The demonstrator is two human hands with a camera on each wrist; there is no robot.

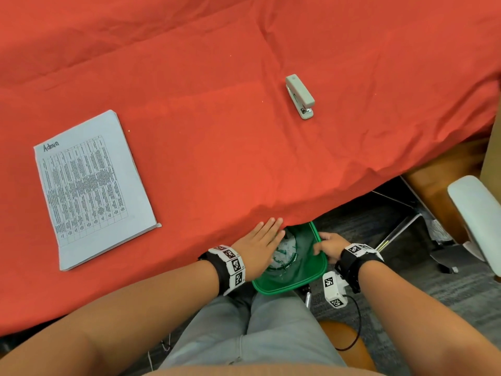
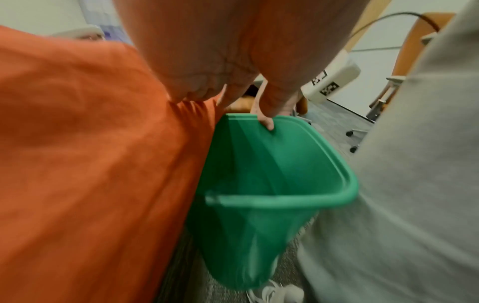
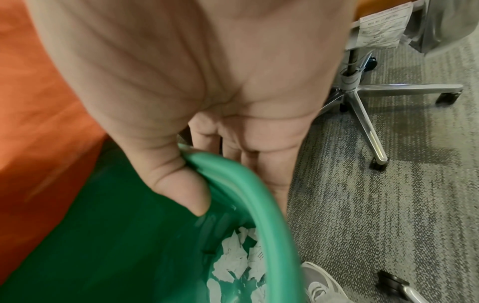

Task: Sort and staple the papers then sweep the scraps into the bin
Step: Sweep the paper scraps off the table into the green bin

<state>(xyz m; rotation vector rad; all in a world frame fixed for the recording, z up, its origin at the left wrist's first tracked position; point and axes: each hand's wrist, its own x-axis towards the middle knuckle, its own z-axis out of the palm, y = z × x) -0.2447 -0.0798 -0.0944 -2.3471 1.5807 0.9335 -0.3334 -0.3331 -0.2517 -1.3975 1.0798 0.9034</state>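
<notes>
Right hand grip: the right hand [image 1: 329,246] clasps the rim of the green bin [image 1: 303,275], thumb hooked inside over the edge and fingers down the outer wall, as the right wrist view shows.
Left hand: the left hand [image 1: 260,244] lies flat with straight fingers at the table's near edge, its fingertips on the red tablecloth [image 1: 217,104] and its palm partly over the bin's mouth; it holds nothing.
Bin position: held just below the table edge, its far rim tucked under the hanging cloth, above the person's lap.
Scraps: torn white paper scraps [image 3: 238,262] lie in the bottom of the bin.
Papers: a stack of printed sheets [image 1: 92,185] headed with a handwritten word lies on the cloth to the left, well apart from the hands.
Stapler: a pale grey-green stapler [image 1: 300,96] rests closed on the cloth further back, to the right of the stack.
Floor: grey carpet [image 3: 388,205] with a chrome chair base [image 3: 362,114] beside the bin.
</notes>
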